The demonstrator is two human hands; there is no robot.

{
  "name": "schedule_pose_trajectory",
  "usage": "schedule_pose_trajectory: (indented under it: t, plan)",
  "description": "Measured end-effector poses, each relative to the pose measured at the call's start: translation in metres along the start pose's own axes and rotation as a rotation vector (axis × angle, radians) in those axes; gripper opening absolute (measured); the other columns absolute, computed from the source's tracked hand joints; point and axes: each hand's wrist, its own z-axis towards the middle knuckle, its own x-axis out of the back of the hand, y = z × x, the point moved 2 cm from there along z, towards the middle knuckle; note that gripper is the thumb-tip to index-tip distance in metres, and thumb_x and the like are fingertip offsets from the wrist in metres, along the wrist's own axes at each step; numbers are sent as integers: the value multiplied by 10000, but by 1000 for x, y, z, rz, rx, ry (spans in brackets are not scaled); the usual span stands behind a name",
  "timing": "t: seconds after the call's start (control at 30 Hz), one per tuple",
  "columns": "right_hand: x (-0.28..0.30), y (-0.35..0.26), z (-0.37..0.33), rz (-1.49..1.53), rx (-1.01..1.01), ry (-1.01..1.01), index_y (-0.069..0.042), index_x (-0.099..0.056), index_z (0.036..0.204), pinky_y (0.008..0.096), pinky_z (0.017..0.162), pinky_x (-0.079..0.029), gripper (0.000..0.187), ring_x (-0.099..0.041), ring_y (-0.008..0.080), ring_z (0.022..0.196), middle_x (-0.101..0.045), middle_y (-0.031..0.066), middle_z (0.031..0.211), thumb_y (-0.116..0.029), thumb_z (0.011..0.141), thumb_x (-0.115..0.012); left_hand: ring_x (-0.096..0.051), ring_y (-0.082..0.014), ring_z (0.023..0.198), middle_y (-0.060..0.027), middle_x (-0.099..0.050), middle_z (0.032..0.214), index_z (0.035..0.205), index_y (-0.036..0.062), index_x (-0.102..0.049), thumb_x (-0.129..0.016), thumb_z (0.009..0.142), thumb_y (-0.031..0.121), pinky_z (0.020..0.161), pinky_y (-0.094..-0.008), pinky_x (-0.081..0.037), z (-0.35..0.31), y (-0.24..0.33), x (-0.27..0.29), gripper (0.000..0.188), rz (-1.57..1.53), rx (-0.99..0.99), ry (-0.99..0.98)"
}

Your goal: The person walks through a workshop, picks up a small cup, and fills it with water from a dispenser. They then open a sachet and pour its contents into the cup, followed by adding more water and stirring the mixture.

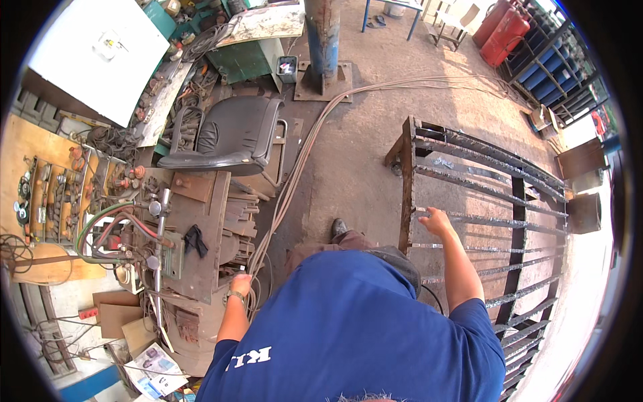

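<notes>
My left hand (240,285), with a watch on its wrist, hangs beside the right edge of a metal workbench (209,258), close to stacked flat metal pieces (239,224). Its fingers are too small and partly hidden to show whether they hold anything. On the other side, my right hand (437,222) reaches over the near-left edge of a slatted black metal rack (469,218). The fingers of that hand are loosely apart, and I make out nothing in them. Whether it touches a slat I cannot tell.
Long hoses (295,175) run along the floor past a blue-brown column (323,40). A black chair (236,130) stands beyond the bench. At left are a gas cutting machine (157,234) with hoses and a white panel (97,57). Red cylinders (501,37) stand far right.
</notes>
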Motion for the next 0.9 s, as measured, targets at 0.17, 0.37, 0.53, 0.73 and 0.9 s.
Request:
schedule_pose_trajectory:
  t: [0.17,0.37,0.53,0.73,0.9]
  plan:
    - [162,-259,160,176,501,102,-75,-559,1511,445,1164,-449,651,-534,388,1422,-560,241,1524,-324,940,-749,-740,-348,998,-180,-777,1117,1041,35,-786,-645,998,395,848,-445,-563,-55,33,-92,390,272,283,-386]
    - [214,-509,305,118,1041,183,-105,-438,1594,443,1184,-431,796,-492,402,1441,-414,214,1637,-330,908,-775,-737,-340,990,-159,-772,1119,1047,53,-776,-655,987,388,841,-446,-567,52,171,-89,360,-66,298,-139]
    - [205,-641,405,-339,937,-38,-131,-434,1600,439,1150,-450,817,-582,394,1350,-554,246,1514,-369,897,-776,-735,-334,985,-142,-768,1121,1052,69,-767,-664,978,381,836,-447,-571,160,273,-75,337,-277,242,62]
    - [241,-795,504,-419,1011,-9,-72,-422,1584,469,1144,-461,842,-552,413,1377,-531,248,1521,-401,894,-777,-731,-326,977,-121,-762,1123,1058,88,-756,-675,967,374,829,-448,-575,178,351,-60,311,-313,400,121]
    - [216,-915,642,-587,1097,52,-56,-423,1564,524,1096,-486,809,-601,403,1294,-594,237,1420,-365,903,-774,-729,-320,971,-103,-758,1125,1063,103,-747,-684,958,367,823,-448,-579,178,395,-88,291,-296,601,101]
